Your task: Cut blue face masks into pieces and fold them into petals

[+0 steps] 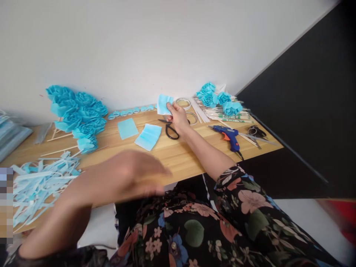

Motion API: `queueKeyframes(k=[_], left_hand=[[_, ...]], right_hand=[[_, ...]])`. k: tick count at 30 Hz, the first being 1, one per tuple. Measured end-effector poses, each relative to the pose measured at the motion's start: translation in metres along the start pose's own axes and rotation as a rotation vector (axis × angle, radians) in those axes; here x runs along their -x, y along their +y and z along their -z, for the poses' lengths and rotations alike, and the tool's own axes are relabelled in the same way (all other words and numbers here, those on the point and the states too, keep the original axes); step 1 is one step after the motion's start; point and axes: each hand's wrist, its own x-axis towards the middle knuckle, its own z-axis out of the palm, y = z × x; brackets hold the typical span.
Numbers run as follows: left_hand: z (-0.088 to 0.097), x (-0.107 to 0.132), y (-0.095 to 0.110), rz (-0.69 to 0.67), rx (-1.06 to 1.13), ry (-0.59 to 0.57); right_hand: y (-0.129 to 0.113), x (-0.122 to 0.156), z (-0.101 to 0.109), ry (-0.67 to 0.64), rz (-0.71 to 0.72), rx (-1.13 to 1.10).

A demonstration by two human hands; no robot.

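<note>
My right hand (178,118) reaches to the back of the wooden table (180,157) and pinches a light blue folded sheet (164,104), holding it up near the wall. Black scissors (170,129) lie just under that hand, and a tape roll (184,103) sits right behind it. My left hand (133,174) hovers close to the camera over the table's front edge, blurred by motion, fingers pointing right and held together with nothing visible in them. Two flat blue sheets (148,136) lie between the hands.
A bunch of blue fabric roses on sticks (79,115) lies at the left, with a pile of cut strips (39,183) in front. More roses (219,99) and stick packets sit at back right. A blue glue gun (228,135) lies at the right edge.
</note>
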Motion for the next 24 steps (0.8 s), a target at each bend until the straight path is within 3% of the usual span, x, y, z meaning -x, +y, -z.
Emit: queueKeyframes(k=[4,7,10,14,15,17,20,24], left_hand=[[-0.031,-0.045,-0.079,0.127,-0.318,0.093],[-0.056,-0.051,-0.119,0.164,-0.391,0.03],[-0.059,-0.027,-0.118,0.139,-0.355,-0.006],[-0.031,0.009,-0.096,0.135,-0.013,-0.184],[-0.023,0.012,-0.092,0.177,0.07,-0.141],[-0.012,0.008,-0.089,0.292,0.166,0.081],[-0.012,-0.021,-0.089,0.403,0.304,0.361],[-0.032,-0.07,-0.091,0.396,0.616,0.444]], right_hand=[[-0.004,0.006,-0.004,-0.021,-0.004,0.037],[-0.007,0.008,-0.006,-0.038,-0.011,0.036],[-0.007,0.009,-0.006,-0.056,-0.033,0.02],[-0.007,0.014,-0.01,-0.135,-0.027,0.022],[-0.007,0.017,-0.011,-0.16,-0.014,0.036],[-0.007,0.021,-0.014,-0.193,0.024,0.078],[-0.007,0.027,-0.016,-0.207,0.061,0.149],[-0.007,0.03,-0.014,-0.221,0.066,0.225]])
